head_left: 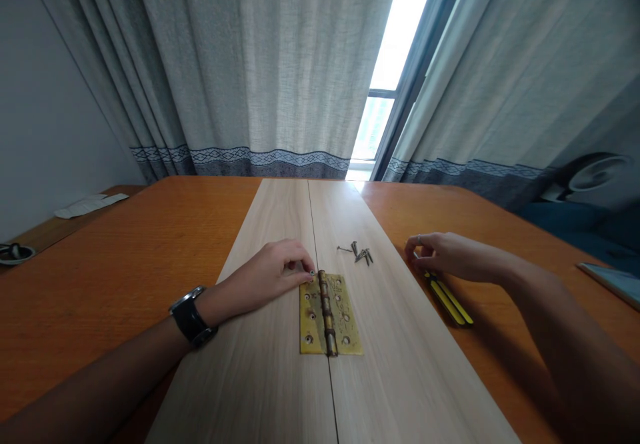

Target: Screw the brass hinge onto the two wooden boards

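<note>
Seeing dark, scratchy marks on the right half of the gold hinge [326, 314], looking too blurry to read. Seeing, far to the left of the hinge, a round thing with a light rim [31, 255], holding something dark inside but showing too little to name. Finding the hinge lying flat over the crack between the left board [270, 397] and the right board [400, 377], with one half on each. Pinching a small screw [312, 273] between thumb and finger of the left hand [275, 264], right at the top left corner of the hinge, and wearing a watch [193, 317] on that wrist. Reaching with the right hand [445, 254] well to the right of the hinge, bending the fingers down by the end of a yellow and black tool [449, 302]; not being able to tell if pinching it or only touching it. Wearing a ring [419, 238] on that hand. Spotting a little bunch of loose screws [361, 255] on the right board, just past the hinge and to its right. Seeing the orange-brown table [100, 311] spreading out on both sides of the hinge, and gray curtains [295, 64] hanging far behind it.
</note>
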Available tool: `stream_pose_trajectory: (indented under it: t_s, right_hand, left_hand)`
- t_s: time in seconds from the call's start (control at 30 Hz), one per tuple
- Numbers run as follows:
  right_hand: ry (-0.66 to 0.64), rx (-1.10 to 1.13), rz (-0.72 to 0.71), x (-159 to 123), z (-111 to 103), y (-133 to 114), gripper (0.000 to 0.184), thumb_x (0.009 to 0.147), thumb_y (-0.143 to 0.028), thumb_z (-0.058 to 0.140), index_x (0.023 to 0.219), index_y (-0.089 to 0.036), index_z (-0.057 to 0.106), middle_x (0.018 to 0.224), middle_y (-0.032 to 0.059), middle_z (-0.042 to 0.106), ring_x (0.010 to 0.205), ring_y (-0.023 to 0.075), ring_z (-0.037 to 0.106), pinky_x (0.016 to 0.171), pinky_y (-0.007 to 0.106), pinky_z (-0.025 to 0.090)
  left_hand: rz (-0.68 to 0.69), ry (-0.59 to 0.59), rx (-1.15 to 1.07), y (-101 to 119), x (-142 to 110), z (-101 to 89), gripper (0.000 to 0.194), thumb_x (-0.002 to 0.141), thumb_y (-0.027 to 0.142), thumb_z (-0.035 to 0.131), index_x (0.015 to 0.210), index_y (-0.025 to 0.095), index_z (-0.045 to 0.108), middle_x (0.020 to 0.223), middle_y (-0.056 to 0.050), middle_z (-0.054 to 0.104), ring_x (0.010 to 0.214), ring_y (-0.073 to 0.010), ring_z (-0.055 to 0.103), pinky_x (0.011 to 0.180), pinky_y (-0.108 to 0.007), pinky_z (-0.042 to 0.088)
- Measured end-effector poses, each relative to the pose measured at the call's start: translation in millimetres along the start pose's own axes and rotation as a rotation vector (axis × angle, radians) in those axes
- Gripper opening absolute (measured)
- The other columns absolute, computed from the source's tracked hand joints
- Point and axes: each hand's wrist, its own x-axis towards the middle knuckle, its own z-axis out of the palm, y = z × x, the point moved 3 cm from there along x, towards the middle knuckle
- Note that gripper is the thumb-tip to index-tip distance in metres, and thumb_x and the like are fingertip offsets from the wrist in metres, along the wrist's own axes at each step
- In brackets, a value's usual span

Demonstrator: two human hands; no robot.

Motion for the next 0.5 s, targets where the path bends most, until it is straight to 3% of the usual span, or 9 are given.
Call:
stream_pose_trajectory:
  t_s: [0.23, 0.37, 0.5]
  right_hand:
    - [0.124, -0.032, 0.147, 11.0, -2.4, 21.2, 0.029, 0.078, -0.017, 0.048, 0.088, -0.02, 0.075, 0.081, 0.0081, 0.073, 0.071, 0.023, 0.068, 0.065, 0.032, 0.05]
    - [0.201, -0.097, 0.014, 12.6, -2.4, 27.0, 0.045, 0.07, -0.011, 0.052, 0.107, -0.023, 0.076, 0.1, 0.0091, 0.072, 0.088, 0.0245, 0.068, 0.078, 0.033, 0.052]
    - [0.24, -0.168, -0.055, 13.2, -2.5, 32.3, 0.036, 0.075, -0.023, 0.059, 0.105, -0.025, 0.079, 0.101, 0.0102, 0.066, 0.087, 0.0239, 0.065, 0.084, 0.036, 0.05]
  left_hand:
    - [0.005, 0.008, 0.012, 4.2, 0.7, -0.9, 0.007, 0.087, 0.019, 0.064, 0.083, 0.015, 0.068, 0.085, -0.003, 0.065, 0.075, -0.0141, 0.057, 0.067, -0.025, 0.044]
    - [0.02, 0.006, -0.013, 2.2, 0.8, -0.5, 0.008, 0.088, 0.02, 0.064, 0.084, 0.015, 0.068, 0.086, -0.003, 0.065, 0.074, -0.0135, 0.057, 0.067, -0.025, 0.044]
    - [0.03, 0.013, -0.03, -0.8, 0.6, 0.5, 0.006, 0.088, 0.019, 0.064, 0.084, 0.015, 0.068, 0.087, -0.003, 0.065, 0.073, -0.0129, 0.057, 0.067, -0.025, 0.045]
